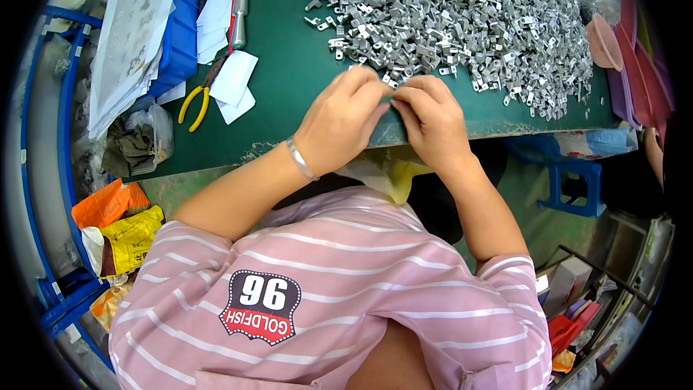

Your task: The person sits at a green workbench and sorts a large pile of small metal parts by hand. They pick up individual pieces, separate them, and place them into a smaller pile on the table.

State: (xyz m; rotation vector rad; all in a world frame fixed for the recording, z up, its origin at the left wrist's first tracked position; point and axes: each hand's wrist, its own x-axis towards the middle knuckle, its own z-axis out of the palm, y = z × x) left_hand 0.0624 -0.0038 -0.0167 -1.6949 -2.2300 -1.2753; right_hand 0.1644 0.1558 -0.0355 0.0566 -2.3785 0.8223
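Both of my hands meet at the near edge of a green-topped table point(278, 25). My left hand point(342, 117) has its thumb and fingers pinched together, with a silver bracelet at the wrist. Facing it, my right hand point(432, 119) is closed in a pinch, its fingertips almost touching the left ones. Whatever lies between the fingertips is too small and covered to make out. Just beyond my hands spreads a large heap of small bent silver metal brackets with holes point(462, 22); a few loose ones lie by my fingers.
Yellow-handled pliers point(195, 105), white paper slips point(234, 76) and a metal-shafted tool point(240, 14) lie on the left, beside a blue bin point(180, 36) with papers. Pink and red plastic trays point(639, 65) stand at the right end. A blue stool point(574, 188) is below right.
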